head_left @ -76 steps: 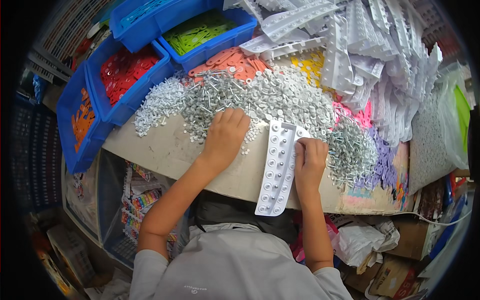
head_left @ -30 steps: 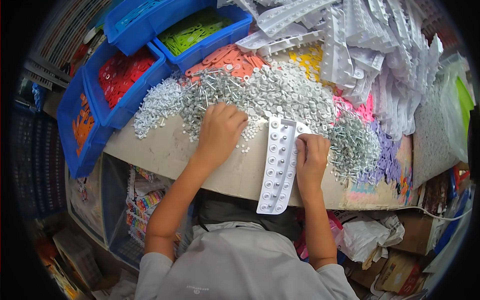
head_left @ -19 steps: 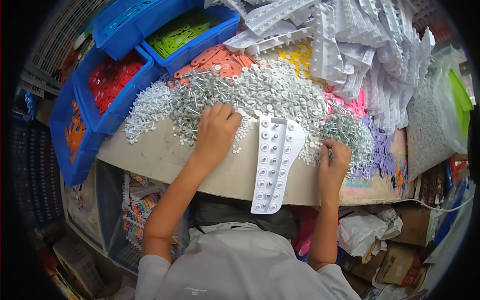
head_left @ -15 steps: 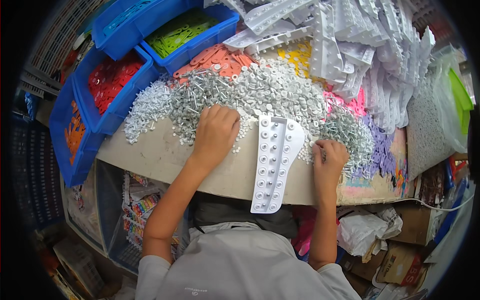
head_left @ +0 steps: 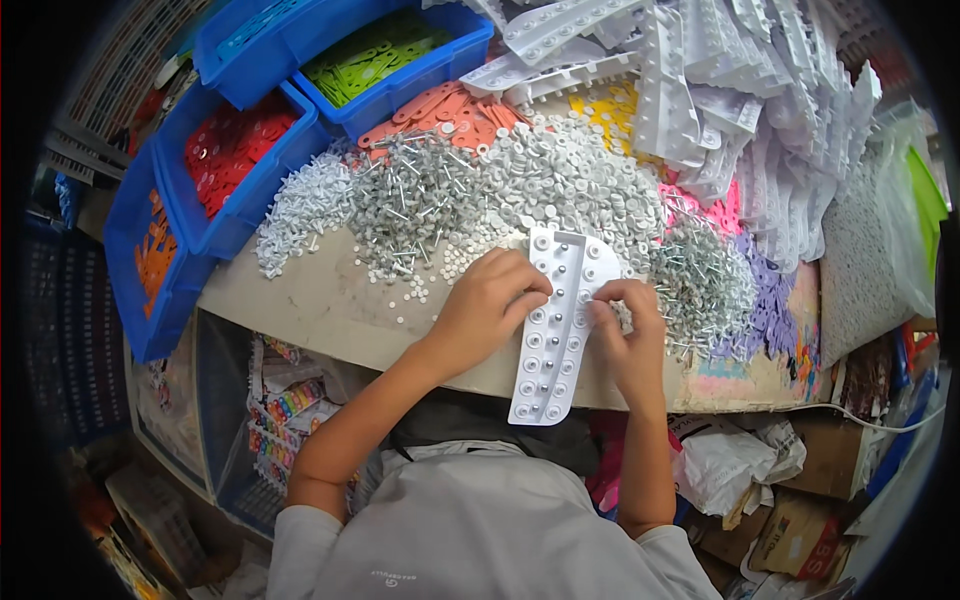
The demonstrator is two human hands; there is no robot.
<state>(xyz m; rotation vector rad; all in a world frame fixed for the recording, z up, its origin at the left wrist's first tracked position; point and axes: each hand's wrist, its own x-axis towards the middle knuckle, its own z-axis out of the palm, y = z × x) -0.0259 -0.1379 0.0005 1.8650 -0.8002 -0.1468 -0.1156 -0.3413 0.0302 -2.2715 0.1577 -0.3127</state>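
Note:
A white moulded plastic piece (head_left: pixel 535 385) lies lengthwise in front of me, its near end sticking out past the table edge. Round cups run along both sides of it, and metal-looking pins stand in the groove between them. My left hand (head_left: pixel 488 308) is at its left side, thumb and fingers pinched together over the cups. On the opposite side my right hand (head_left: pixel 630 325) is also closed in a pinch, fingertips over the right row. Whatever is between the fingertips of either hand is too small or hidden to name.
Beyond the piece lie heaps of white round caps (head_left: pixel 565 165), metal pins (head_left: pixel 410 190), more pins (head_left: pixel 700 270) and small white parts (head_left: pixel 305 205). Blue bins (head_left: pixel 225 235) with coloured flat pieces stand at left. White plastic mouldings (head_left: pixel 670 90) are piled at the back right.
Both hands have come inward from the small-part heaps to the white plastic piece, the left moving right and nearer, the right moving left. The view has shifted slightly.

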